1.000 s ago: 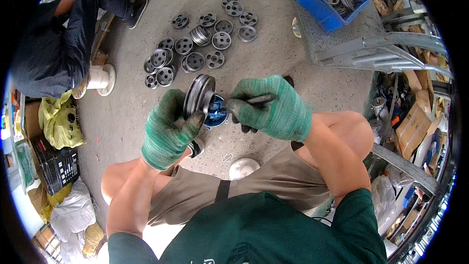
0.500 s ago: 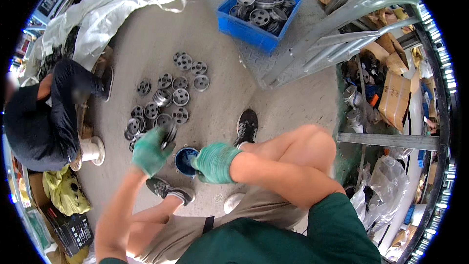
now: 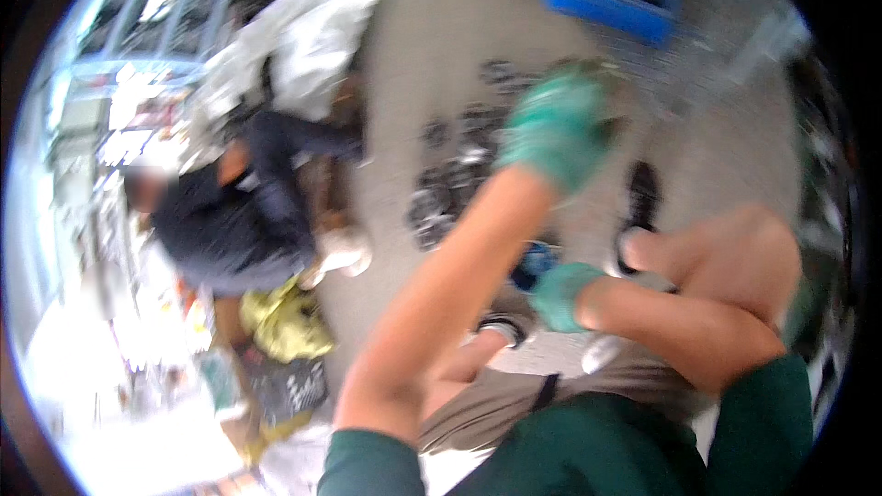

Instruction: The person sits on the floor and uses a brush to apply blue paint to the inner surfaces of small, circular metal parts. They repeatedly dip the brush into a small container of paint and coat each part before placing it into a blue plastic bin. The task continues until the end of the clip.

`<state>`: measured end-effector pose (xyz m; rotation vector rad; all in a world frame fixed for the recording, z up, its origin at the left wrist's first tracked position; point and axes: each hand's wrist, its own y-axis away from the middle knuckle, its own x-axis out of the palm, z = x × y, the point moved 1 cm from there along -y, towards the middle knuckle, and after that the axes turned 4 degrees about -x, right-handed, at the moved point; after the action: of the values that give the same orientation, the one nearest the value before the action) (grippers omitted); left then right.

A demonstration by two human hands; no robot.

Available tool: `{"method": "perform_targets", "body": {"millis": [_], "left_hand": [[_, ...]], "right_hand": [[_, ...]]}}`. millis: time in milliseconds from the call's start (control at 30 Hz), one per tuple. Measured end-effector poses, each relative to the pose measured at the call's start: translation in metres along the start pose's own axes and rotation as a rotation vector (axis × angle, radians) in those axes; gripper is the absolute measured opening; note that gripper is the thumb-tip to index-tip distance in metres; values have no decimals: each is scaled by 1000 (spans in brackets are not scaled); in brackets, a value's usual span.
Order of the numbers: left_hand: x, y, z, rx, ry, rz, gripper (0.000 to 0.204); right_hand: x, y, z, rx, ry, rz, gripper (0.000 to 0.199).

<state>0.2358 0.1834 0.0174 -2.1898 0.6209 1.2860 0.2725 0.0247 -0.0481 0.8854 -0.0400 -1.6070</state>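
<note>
My left hand (image 3: 556,124), in a green glove, reaches out over the floor beyond my feet and is smeared by motion. Its fingers are curled at a dark, greyish metal wheel (image 3: 614,84), whose outline is blurred. My right hand (image 3: 562,296), gloved the same way, is closed at the rim of a small blue cup (image 3: 533,266) low in front of me. What the cup holds I cannot make out. Several spoked metal wheels (image 3: 436,207) lie in a loose group on the floor, partly hidden behind my left forearm.
A blue bin (image 3: 602,11) full of metal wheels stands at the far right on a grey metal platform. At the left a person (image 3: 230,220) in dark clothes sits low, beside a yellow bag (image 3: 287,320). White plastic sheeting (image 3: 312,37) hangs behind them.
My left hand has left the wheel group and swung forward and right toward the bin, carrying a wheel. My right hand stays at the cup. The whole view has turned leftward.
</note>
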Motion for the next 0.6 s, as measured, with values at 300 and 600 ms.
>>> {"method": "perform_targets", "body": {"millis": [300,600], "left_hand": [[-76,102,81,-334,-148,-72,48],[-138,230,49,-577,-260,-75,45]], "right_hand": [[-59,-26,-6,6,144,-21,38],[-28,-32,-42,276,97,-115,28]]}}
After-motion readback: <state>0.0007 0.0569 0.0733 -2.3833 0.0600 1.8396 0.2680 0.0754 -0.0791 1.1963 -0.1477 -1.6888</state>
